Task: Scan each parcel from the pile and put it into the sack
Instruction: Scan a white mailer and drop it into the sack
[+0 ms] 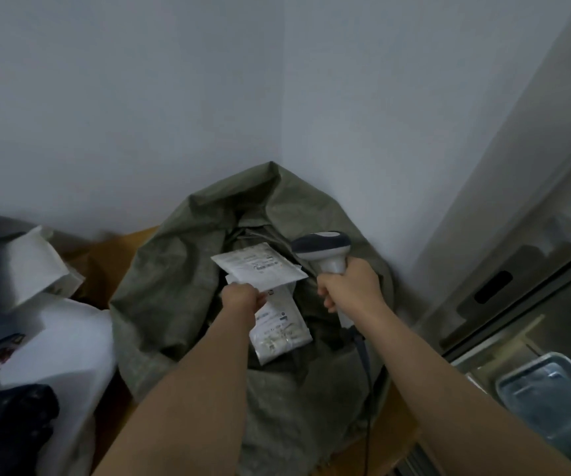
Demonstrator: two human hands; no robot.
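Dim, flat indoor light; soft blur throughout; wide-angle bending at edges.

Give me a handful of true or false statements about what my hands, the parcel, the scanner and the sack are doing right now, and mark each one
1. The left hand pinches a white parcel over the open sack. True.
2. The right hand is empty. False: it grips the handle of a scanner.
3. Another white parcel already lies inside the sack. True.
4. The sack is tied shut. False: its mouth gapes open, with parcels showing inside.
5. More white packages lie to the left of the sack. True.
6. The scanner lies down inside the sack. False: it is held upright, above the sack's right side.
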